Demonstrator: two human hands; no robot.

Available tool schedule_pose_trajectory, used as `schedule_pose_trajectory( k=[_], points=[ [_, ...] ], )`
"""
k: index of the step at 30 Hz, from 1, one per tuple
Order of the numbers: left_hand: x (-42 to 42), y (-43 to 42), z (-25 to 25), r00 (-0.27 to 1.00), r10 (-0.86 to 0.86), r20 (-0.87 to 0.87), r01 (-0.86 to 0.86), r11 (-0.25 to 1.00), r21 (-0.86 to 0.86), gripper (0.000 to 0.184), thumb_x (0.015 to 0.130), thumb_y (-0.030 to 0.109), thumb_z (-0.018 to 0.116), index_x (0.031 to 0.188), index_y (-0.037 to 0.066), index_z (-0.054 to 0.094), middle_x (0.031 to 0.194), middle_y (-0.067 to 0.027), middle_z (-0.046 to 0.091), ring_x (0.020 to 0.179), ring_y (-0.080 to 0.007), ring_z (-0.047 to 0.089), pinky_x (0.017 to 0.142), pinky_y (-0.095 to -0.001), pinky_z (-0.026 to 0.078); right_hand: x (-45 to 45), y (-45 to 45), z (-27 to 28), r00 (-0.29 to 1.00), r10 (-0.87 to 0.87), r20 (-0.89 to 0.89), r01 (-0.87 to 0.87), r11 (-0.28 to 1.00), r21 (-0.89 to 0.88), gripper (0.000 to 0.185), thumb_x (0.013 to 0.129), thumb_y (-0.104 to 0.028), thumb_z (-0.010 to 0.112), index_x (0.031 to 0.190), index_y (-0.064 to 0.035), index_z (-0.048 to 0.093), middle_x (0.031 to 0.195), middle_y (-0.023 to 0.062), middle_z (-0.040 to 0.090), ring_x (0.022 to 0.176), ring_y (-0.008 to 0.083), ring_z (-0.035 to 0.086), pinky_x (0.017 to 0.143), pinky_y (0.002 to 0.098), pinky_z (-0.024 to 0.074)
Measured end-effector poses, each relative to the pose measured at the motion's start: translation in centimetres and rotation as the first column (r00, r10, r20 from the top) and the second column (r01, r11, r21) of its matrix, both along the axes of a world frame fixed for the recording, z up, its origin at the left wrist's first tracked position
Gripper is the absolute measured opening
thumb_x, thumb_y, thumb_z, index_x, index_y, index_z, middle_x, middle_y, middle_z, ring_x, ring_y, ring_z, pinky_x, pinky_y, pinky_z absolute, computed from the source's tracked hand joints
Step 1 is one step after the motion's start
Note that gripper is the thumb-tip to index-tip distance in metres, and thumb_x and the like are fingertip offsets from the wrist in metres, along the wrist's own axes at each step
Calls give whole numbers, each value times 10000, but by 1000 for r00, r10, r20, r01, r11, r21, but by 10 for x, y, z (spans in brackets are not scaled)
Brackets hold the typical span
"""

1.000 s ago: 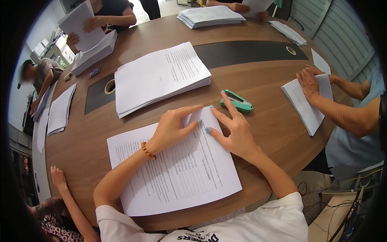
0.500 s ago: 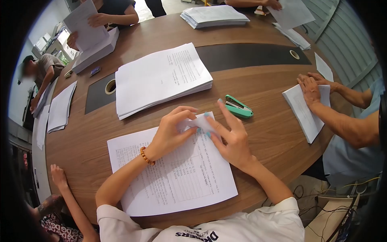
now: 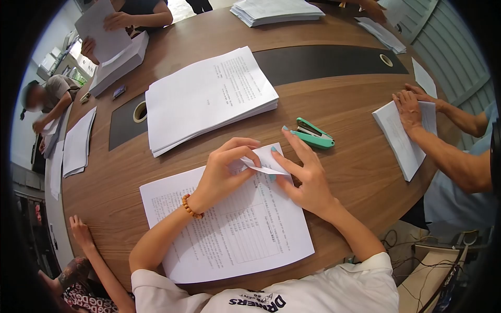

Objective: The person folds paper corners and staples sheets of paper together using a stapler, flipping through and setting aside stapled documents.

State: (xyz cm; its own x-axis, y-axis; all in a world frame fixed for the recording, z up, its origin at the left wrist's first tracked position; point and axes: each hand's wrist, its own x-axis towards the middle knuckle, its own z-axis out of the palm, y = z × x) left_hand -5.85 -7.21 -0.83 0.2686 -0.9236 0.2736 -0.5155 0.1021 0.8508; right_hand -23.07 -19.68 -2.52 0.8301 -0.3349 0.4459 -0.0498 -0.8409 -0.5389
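Note:
Printed sheets (image 3: 229,245) lie in front of me with their far corner (image 3: 266,168) lifted and bent over. My left hand (image 3: 229,166), with a beaded bracelet (image 3: 192,207) at the wrist, has its curled fingers closed on that corner. On the corner's other side, my right hand (image 3: 307,180) grips the paper between thumb and a finger, another finger stretched out past it. Just beyond that hand sits a green stapler (image 3: 312,134), touched by neither hand. A thick stack of printed paper (image 3: 209,101) rests farther off.
At the right, another person's hands (image 3: 409,112) press on a paper stack (image 3: 399,143). People at the far left handle sheets beside a tall pile (image 3: 122,62). More stacks lie at the back (image 3: 276,13) and left (image 3: 79,143). A bare forearm (image 3: 99,255) leans on the near-left edge.
The bent corner has lifted and opened out between my hands, showing more of its white underside. The far-right person's sheet has moved mostly out of view.

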Motion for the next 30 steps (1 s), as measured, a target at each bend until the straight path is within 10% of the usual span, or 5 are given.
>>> schedule_pose_trajectory(
  k=[30],
  points=[
    [-3,0,2,987,119,-108,-117,993,20,212,650,-53,687,832,15,602,1139,-99,562,1060,-192,550,879,-314,453,1,6,3,998,-31,50,39,987,-157,453,741,-135,692,1184,-107,600,1403,177,362,1268,350,383,977,455,356]
  ],
)
